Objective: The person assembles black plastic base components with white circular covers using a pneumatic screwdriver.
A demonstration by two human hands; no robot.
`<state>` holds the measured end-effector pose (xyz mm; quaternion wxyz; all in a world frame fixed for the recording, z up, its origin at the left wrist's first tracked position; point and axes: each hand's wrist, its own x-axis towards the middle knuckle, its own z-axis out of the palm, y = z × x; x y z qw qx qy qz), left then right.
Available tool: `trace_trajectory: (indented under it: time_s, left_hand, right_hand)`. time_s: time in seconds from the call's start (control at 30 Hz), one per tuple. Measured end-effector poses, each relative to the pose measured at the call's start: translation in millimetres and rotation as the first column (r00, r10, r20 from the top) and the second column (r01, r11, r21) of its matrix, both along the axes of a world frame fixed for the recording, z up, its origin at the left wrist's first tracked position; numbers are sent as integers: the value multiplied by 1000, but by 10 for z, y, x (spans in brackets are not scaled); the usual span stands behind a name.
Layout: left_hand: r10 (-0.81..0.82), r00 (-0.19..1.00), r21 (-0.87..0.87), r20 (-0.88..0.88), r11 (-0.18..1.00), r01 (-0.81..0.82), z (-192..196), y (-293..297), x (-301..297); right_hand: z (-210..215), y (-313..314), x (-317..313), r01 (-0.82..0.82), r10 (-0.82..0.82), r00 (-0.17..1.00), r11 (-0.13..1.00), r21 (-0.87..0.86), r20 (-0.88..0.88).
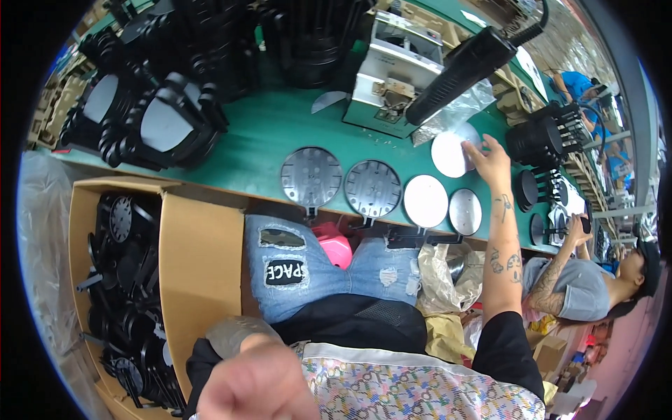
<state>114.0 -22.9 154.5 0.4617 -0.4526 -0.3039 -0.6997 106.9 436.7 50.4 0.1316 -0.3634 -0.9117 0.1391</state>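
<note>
My right hand (492, 162) reaches across the green bench and grips the edge of a shiny round disc (448, 155), with thumb and fingers at its right side. Nearer the bench edge lie two dark round pans with dotted undersides, the left pan (311, 175) and the right pan (372, 187). Beside them is a bright-faced round piece (425, 201) with a dark handle, then a smaller silver disc (465, 211). My left hand (259, 381) is raised close to the camera over my lap, blurred; its fingers cannot be made out.
A metal machine (393, 77) stands behind the discs, with a black cylindrical tool (458, 73) hanging before it. Black parts (168, 126) crowd the bench's left. An open cardboard box (203, 252) holds more black parts. Another person (567, 287) works at the right.
</note>
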Motion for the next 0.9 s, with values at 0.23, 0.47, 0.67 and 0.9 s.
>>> trace_trajectory:
  time_s: [0.23, 0.47, 0.67, 0.9]
  left_hand:
    - [301, 930, -884, 212, 465, 51, -582, 413, -411]
    - [401, 916, -1000, 15, 6, 13, -1173, 521, -700]
    - [445, 895, -999, 18, -32, 37, -1470, 633, -657]
    - [459, 888, -1000, 20, 5, 20, -1581, 651, -673]
  right_hand:
    - [205, -634, -20, -54, 44, 997, 979, 194, 57]
    - [121, -502, 31, 72, -58, 996, 977, -199, 74]
    - [163, -659, -27, 203, -189, 968, 977, -68, 167]
    - [-64, -499, 121, 128, -167, 982, 934, -333, -91]
